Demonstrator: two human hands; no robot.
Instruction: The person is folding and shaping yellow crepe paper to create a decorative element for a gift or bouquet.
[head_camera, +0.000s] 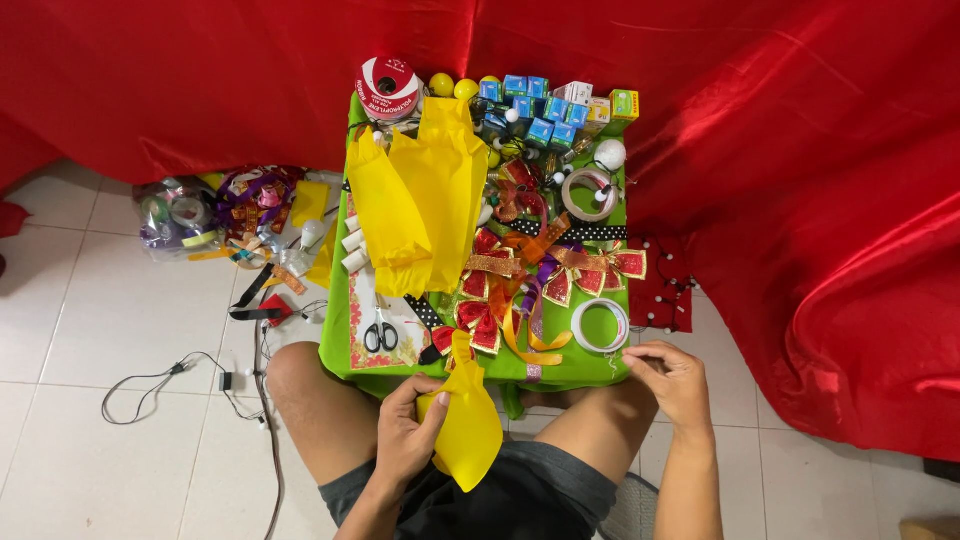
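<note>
Yellow fabric, a small pouch-shaped piece (465, 425), sat in the grip of the left hand (408, 435), whose fingers were clamped around its left side while it hung over the person's lap just below the table's near edge. The right hand (672, 382) rested at the near right corner of the green table (590, 368), its fingers curled together as if pinching something too fine to make out, holding nothing that could be clearly seen. Just beside that hand lay a white roll of tape (600, 325). Further in, red and gold bows (500, 285) were heaped at the table's middle, with scissors (380, 330) on a patterned card to their left. Larger yellow bags (420, 200) lay beyond, and small blue boxes (535, 110) stood at the far edge before a red cloth backdrop (800, 150).
</note>
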